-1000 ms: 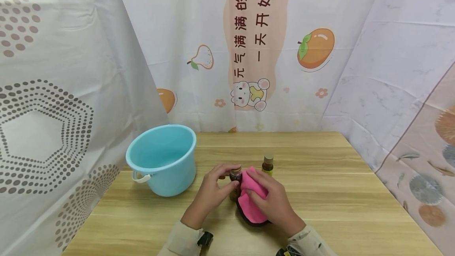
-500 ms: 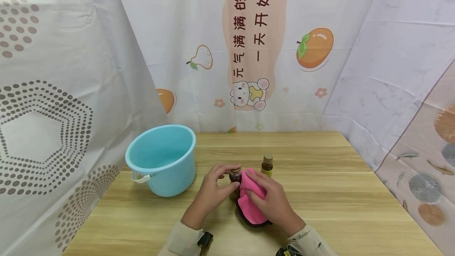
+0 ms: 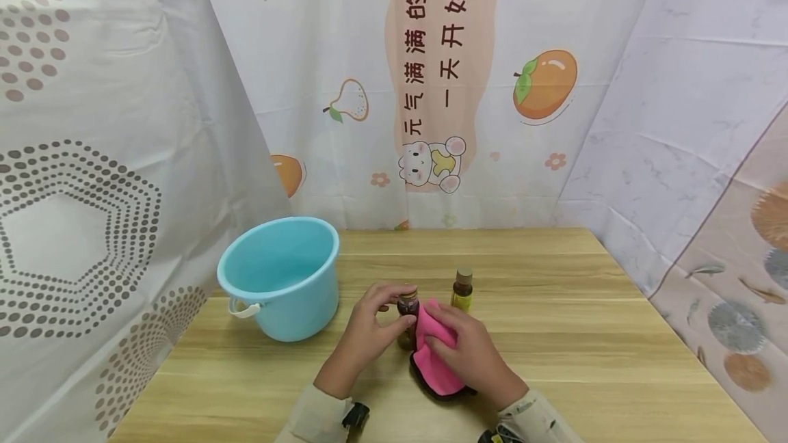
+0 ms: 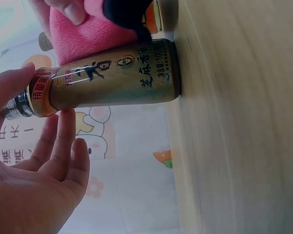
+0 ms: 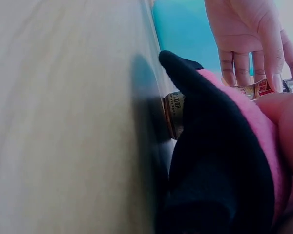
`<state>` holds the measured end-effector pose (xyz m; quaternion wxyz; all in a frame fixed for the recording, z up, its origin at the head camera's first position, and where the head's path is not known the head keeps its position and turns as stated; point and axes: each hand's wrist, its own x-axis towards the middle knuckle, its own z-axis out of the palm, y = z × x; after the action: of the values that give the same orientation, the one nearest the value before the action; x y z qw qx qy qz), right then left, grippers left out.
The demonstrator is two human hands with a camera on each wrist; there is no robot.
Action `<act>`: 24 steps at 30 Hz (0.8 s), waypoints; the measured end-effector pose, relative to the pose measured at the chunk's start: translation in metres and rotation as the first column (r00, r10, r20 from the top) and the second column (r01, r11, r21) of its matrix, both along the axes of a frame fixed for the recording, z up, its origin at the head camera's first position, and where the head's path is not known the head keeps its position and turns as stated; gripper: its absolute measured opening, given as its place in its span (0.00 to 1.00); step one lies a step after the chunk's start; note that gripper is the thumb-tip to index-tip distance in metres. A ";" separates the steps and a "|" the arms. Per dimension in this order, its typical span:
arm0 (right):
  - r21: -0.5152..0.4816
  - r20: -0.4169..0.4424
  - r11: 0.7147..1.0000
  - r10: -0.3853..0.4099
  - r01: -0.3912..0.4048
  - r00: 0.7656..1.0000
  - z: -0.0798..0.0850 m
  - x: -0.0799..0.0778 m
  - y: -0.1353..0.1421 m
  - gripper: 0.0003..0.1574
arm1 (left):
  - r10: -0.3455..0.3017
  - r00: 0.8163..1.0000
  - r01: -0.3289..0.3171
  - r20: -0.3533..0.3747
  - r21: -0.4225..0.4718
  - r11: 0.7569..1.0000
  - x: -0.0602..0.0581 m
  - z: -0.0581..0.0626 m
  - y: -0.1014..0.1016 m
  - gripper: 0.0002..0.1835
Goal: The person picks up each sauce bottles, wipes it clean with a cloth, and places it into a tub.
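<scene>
A sesame oil bottle (image 4: 112, 78) with a gold label stands upright on the table, its neck pinched between thumb and fingers of my left hand (image 3: 366, 327). My right hand (image 3: 473, 354) grips a pink cloth (image 3: 436, 369) with a black underside (image 5: 210, 141). In the left wrist view the cloth lies against the bottle's side. From the head view, part of the bottle is covered by my left fingers and the cloth. Just behind the right hand stands a second dark bottle (image 3: 462, 290) with a yellow label and a brownish cap.
A light blue bucket (image 3: 295, 306) with a white handle (image 3: 245, 307) stands at the left of the wooden table (image 3: 572, 333). Printed curtains (image 3: 345, 39) hang behind the table and along both sides.
My right hand and the cloth have shifted slightly down toward the near edge, baring more of the second bottle. The left hand keeps its place on the sesame oil bottle.
</scene>
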<state>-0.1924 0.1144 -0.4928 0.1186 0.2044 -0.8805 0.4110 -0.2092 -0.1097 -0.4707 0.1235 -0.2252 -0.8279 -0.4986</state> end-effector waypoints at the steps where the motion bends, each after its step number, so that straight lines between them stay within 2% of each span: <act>1: 0.005 0.006 1.000 -0.002 0.002 1.000 -0.001 0.000 0.000 0.34 | 0.001 1.000 -0.001 0.000 -0.001 1.000 0.000 0.000 0.000 0.25; 7: 0.035 0.027 0.999 -0.003 0.002 1.000 -0.004 -0.001 -0.001 0.34 | 0.001 1.000 -0.002 -0.028 -0.021 1.000 -0.001 -0.003 -0.001 0.24; 13: 0.033 0.001 0.999 -0.004 0.004 1.000 -0.004 -0.003 0.000 0.34 | 0.000 0.999 -0.001 -0.047 -0.021 1.000 -0.002 -0.003 -0.001 0.24; 24: -0.026 -0.138 1.000 -0.002 -0.001 0.990 -0.001 -0.001 -0.001 0.34 | -0.027 0.997 0.026 -0.066 -0.011 1.000 -0.002 -0.001 -0.002 0.24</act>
<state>-0.1932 0.1133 -0.4942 0.1818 0.2305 -0.8649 0.4072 -0.2110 -0.1119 -0.4720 0.1432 -0.2533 -0.8227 -0.4884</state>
